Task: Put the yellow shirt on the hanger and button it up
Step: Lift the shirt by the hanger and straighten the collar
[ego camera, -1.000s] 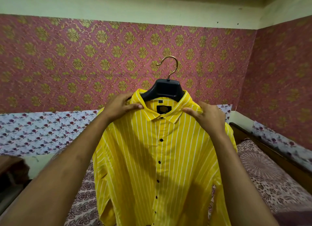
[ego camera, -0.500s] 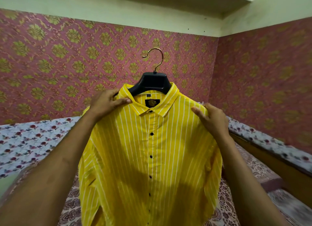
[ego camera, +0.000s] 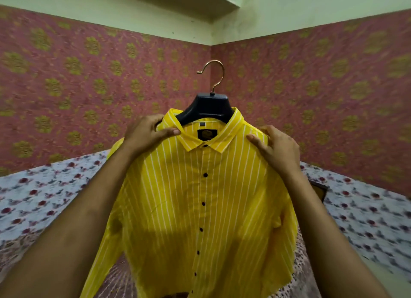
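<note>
Both hands pinched the buttoned, white-striped yellow shirt (ego camera: pixel 200 197) at its shoulders, left hand (ego camera: pixel 144 134) and right hand (ego camera: pixel 278 146), on a black plastic hanger (ego camera: pixel 208 107) with a curved metal hook.

Light: we saw dim, warm indoor light.
Shadow: ours darkened the yellow shirt (ego camera: pixel 200 208) below.
Blur: soft wallpaper (ego camera: pixel 66 86); edges bowed.

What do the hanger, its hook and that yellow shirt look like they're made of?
The hanger looks like dark moulded plastic: smooth, matte, broad and rounded. Its hook seems to be metal wire with a coppery or brassy shine. The shirt looks like thin woven cloth, perhaps cotton, since it creases softly and shows woven white stripes. Its buttons look like dark plastic, though they are too small to be sure.
</note>
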`<state>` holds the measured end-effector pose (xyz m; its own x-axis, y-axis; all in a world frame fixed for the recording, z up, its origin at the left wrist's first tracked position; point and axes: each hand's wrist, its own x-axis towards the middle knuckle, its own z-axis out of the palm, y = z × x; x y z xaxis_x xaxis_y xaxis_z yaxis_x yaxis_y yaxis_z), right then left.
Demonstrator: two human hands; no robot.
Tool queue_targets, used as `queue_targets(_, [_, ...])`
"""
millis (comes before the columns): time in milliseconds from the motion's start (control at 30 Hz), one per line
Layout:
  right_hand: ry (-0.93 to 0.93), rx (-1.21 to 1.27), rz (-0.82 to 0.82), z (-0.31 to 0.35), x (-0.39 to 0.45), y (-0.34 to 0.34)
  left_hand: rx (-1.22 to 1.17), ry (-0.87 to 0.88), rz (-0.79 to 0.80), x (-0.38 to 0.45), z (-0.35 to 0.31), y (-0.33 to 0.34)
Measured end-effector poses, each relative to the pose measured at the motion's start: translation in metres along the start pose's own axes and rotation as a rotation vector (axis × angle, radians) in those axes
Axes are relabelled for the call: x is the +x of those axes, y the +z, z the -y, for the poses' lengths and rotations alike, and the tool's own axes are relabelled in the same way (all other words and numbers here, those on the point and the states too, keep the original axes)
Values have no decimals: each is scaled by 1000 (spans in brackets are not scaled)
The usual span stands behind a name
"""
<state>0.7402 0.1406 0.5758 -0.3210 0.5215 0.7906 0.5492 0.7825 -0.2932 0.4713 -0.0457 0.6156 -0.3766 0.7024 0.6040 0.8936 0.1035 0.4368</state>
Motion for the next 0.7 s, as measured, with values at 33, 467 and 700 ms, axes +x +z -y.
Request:
queue_targets(33, [8,3,-14,-2,0,-7,-27,17,23,4,-8,10])
queue_targets(467, [326,-289,-154,-195,-56,-200,-163,362,97,23,-259,190])
queue_targets(700, [433,-481,-217,-308,-92,-330,-260,481,144,13,-421,282])
